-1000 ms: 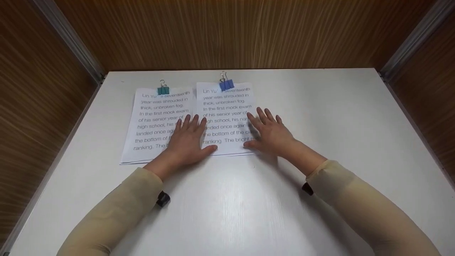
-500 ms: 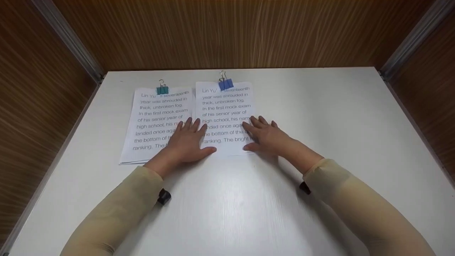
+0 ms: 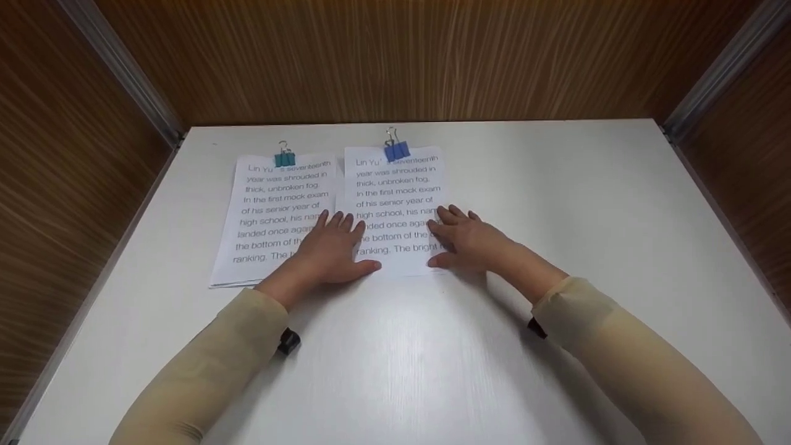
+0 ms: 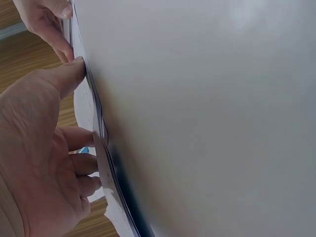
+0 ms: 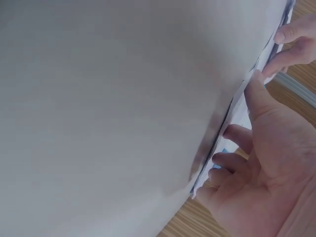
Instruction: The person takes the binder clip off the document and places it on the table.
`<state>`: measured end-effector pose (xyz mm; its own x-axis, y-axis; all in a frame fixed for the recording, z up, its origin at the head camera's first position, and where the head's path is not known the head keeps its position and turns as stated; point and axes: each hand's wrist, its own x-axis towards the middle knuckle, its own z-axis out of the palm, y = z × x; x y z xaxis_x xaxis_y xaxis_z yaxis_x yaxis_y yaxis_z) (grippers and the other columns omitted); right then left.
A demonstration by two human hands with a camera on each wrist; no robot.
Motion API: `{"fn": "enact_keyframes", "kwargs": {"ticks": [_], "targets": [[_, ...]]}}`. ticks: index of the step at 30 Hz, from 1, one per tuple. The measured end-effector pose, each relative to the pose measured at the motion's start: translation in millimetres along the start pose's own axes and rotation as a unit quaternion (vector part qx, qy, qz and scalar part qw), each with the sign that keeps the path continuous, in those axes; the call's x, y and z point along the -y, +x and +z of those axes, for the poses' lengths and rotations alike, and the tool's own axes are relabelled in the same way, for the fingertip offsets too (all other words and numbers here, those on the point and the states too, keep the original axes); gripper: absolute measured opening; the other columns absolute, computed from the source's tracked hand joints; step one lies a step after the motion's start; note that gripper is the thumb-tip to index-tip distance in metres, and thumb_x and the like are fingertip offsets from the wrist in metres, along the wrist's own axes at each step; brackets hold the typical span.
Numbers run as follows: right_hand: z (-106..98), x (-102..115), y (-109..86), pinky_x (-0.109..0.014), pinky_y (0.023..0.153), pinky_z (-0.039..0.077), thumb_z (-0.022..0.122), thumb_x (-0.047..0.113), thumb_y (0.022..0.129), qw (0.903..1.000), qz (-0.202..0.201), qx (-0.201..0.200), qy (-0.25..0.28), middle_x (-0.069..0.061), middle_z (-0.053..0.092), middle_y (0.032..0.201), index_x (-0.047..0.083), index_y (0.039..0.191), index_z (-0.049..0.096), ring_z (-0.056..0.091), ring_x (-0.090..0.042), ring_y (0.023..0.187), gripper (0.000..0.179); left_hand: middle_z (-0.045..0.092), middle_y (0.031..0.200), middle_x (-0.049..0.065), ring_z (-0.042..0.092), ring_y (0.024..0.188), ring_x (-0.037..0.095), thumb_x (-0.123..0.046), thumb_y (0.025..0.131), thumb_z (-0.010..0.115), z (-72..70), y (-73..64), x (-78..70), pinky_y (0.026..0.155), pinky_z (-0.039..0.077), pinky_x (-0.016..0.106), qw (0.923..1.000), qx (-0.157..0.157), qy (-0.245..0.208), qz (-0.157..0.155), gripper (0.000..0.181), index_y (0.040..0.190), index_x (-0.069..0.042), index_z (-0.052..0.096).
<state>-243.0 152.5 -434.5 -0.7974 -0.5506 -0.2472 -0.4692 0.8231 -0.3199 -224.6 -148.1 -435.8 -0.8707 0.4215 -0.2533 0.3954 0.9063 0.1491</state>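
A white rectangular printed-paper stack (image 3: 395, 191), clamped at its far edge by a blue metal binder clip (image 3: 397, 151), is laid on the white desk (image 3: 395, 371), its long axis directed near to far. Its left edge is touched by the left hand (image 3: 327, 253), its right by the right hand (image 3: 473, 244); neither is clearly nearer. Each grip is loosely spread, nothing clasped. Left of it, a teal-clipped white paper stack (image 3: 272, 216) is placed.

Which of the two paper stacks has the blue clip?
The right-hand stack, with the right hand at its outer edge. A blue clip sits at its top; the left-hand stack has a green clip.
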Motion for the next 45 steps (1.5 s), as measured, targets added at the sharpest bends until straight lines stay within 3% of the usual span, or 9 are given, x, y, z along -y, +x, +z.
{"fn": "enact_keyframes", "kwargs": {"ticks": [11,21,29,45], "targets": [[4.4,-12.5,-22.7,-0.063,0.125,0.023,0.073,0.053,0.098,0.9998,0.01,-0.004,0.015,-0.016,0.019,0.174,0.013,0.165,0.035,0.022,-0.052,0.155,0.088,0.029,0.168,0.03,0.023,0.159,0.041,-0.07,0.097,0.056,5.2,-2.3,-18.9,0.131,0.006,0.048,0.9996,-0.003,-0.021,0.02,0.099,0.164,0.0,0.034],[9.6,-23.1,-41.4,-0.058,0.126,0.022,0.076,0.051,0.096,0.9997,-0.001,-0.018,0.018,-0.017,0.022,0.173,0.01,0.165,0.036,0.024,-0.044,0.158,0.089,0.029,0.167,0.031,0.023,0.159,0.042,-0.072,0.098,0.053,10.1,-3.2,-36.2,0.131,0.01,0.048,0.9995,-0.001,-0.005,0.031,0.101,0.164,0.001,0.033],[13.1,-25.1,-56.5,-0.061,0.124,0.027,0.078,0.049,0.096,0.9994,0.008,-0.026,0.021,-0.017,0.023,0.173,0.01,0.164,0.037,0.025,-0.044,0.157,0.089,0.024,0.169,0.029,0.02,0.159,0.042,-0.072,0.098,0.054,13.6,-5.9,-47.6,0.126,0.027,0.051,0.9992,0.007,-0.031,0.025,0.102,0.166,0.0,0.03],[21.2,-25.1,-82.1,-0.063,0.121,0.032,0.079,0.05,0.095,0.9991,0.016,-0.033,0.023,-0.018,0.024,0.173,0.012,0.164,0.037,0.028,-0.05,0.154,0.089,0.026,0.169,0.029,0.022,0.159,0.042,-0.072,0.098,0.052,19.2,-18.2,-68.2,0.125,0.031,0.052,0.9993,0.002,-0.016,0.034,0.101,0.165,0.001,0.031]]}}
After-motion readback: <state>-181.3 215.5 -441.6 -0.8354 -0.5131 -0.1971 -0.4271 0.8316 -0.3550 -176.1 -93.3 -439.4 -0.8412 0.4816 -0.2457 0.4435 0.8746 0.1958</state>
